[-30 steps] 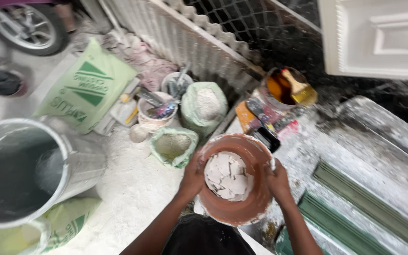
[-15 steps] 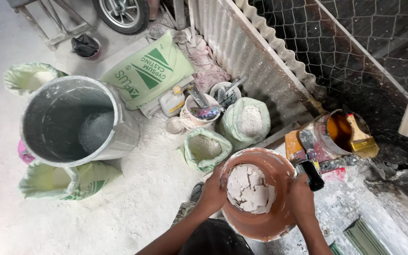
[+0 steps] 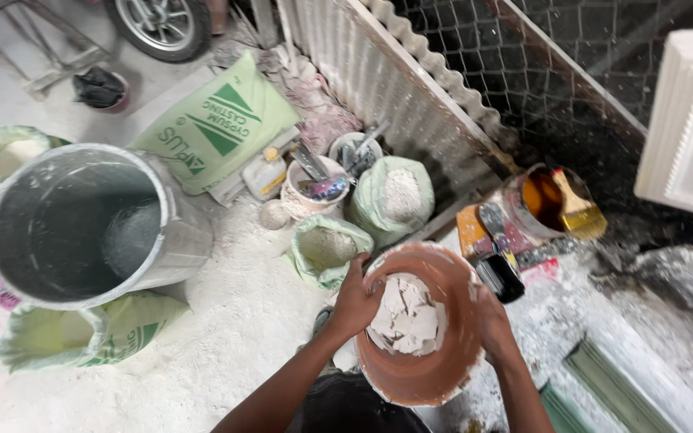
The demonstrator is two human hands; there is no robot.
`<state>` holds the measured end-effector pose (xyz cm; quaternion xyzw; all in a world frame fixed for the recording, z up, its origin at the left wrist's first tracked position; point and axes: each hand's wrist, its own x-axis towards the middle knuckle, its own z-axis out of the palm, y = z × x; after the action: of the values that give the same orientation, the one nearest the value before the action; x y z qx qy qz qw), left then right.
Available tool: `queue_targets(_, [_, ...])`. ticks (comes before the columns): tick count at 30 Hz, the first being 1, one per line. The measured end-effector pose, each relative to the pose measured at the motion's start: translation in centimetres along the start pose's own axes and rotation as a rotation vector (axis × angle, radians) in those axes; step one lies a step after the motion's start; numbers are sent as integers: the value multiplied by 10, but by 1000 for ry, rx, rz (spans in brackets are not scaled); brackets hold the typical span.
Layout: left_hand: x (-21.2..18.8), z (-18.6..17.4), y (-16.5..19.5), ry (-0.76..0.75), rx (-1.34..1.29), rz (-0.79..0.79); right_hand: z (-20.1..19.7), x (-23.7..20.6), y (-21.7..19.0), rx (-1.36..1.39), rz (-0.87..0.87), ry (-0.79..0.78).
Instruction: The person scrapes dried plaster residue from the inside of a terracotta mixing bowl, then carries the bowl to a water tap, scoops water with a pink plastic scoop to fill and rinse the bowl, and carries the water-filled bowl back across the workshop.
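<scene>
Plaster chunks (image 3: pixel 407 317) lie in the bucket (image 3: pixel 423 377); the open sack (image 3: pixel 326 248) sits just behind-left, the metal drum (image 3: pixel 82 224) far left.

The orange bowl (image 3: pixel 423 329) of white broken bits now sits lower and more to the middle between the left hand (image 3: pixel 356 301) and right hand (image 3: pixel 495 325), and the big grey bucket (image 3: pixel 90 224) looks closer.

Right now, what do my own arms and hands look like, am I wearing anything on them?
Both forearms are bare to the frame's bottom edge: no sleeves, gloves, watch or bands in view. The left hand and right hand are bare too, with white powder dusting the fingers. Nothing above the elbows is in view, so any sleeve higher up cannot be told.
</scene>
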<state>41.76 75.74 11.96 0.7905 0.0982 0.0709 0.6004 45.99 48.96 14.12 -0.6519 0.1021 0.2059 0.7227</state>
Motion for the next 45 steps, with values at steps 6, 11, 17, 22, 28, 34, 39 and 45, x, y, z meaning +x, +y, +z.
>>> queue_targets(6, [-10, 39, 27, -202, 461, 216, 6, 10, 26, -374, -208, 275])
queue_targets(11, [-1, 19, 17, -370, 415, 134, -9, 10, 22, -928, -58, 378])
queue_targets(17, [24, -19, -36, -425, -615, -311, -44, -5, 46, -250, -168, 270])
queue_targets(22, [12, 22, -93, -278, -815, -547, -22, -49, 107, 663, 116, 166])
queue_targets(28, [-25, 56, -129, -516, -144, -509, 0, -87, 114, 724, 10, 84])
queue_targets(34, [-39, 66, -95, -400, -367, 83, -29, -119, 59, 544, -141, 85])
queue_targets(39, [-39, 48, -74, -363, -490, 204, -11, -122, 55, 507, -136, 46])
queue_targets(45, [-18, 5, -76, -544, -938, -77, 25, -100, 62, 471, -137, -30])
